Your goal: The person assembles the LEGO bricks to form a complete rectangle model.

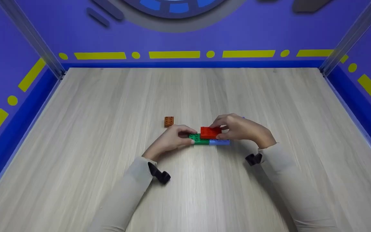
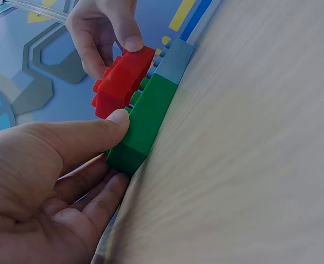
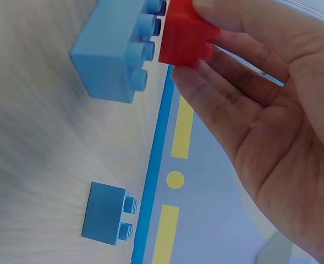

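A green toy building brick (image 1: 199, 139) and a light blue brick (image 1: 219, 142) lie end to end on the table. My left hand (image 1: 173, 138) pinches the green one at its left end, thumb on the near side. Between the thumb and fingers of my right hand (image 1: 237, 127) is a red brick (image 1: 210, 132). It sits over the place where the green and blue bricks meet, studs up. In the left wrist view the red brick (image 2: 123, 82) is slightly tilted against the row of studs. The right wrist view shows the blue brick's studs (image 3: 142, 52) close under it.
An orange-brown brick (image 1: 169, 121) stands on the wooden table (image 1: 114, 122) just beyond my left hand. Another small blue brick (image 3: 104, 213) stands behind my right hand, mostly hidden in the head view. Purple-blue walls (image 1: 185, 42) with yellow marks border the table's back and sides.
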`<act>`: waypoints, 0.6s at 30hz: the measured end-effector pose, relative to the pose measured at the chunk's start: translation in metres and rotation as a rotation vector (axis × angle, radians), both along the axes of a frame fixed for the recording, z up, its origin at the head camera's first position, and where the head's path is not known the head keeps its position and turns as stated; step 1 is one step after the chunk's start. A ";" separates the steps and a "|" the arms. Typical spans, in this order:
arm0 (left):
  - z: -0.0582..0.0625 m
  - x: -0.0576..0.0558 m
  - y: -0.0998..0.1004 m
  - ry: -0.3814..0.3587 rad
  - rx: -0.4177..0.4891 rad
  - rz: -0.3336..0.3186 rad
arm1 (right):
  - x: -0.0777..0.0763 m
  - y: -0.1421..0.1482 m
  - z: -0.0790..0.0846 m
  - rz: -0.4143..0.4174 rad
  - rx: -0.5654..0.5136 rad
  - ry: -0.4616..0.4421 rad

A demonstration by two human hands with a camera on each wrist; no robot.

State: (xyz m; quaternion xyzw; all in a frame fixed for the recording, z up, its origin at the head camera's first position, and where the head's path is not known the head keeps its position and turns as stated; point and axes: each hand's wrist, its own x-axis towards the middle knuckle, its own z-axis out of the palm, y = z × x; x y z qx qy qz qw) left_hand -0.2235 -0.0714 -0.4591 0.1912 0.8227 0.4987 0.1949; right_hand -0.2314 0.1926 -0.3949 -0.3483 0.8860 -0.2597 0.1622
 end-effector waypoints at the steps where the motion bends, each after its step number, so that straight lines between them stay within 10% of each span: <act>1: 0.000 0.000 0.000 0.004 0.000 0.000 | 0.000 0.000 0.000 0.003 0.000 0.006; 18: 0.000 -0.001 0.000 0.009 -0.008 -0.006 | 0.005 -0.003 -0.003 0.017 -0.009 -0.014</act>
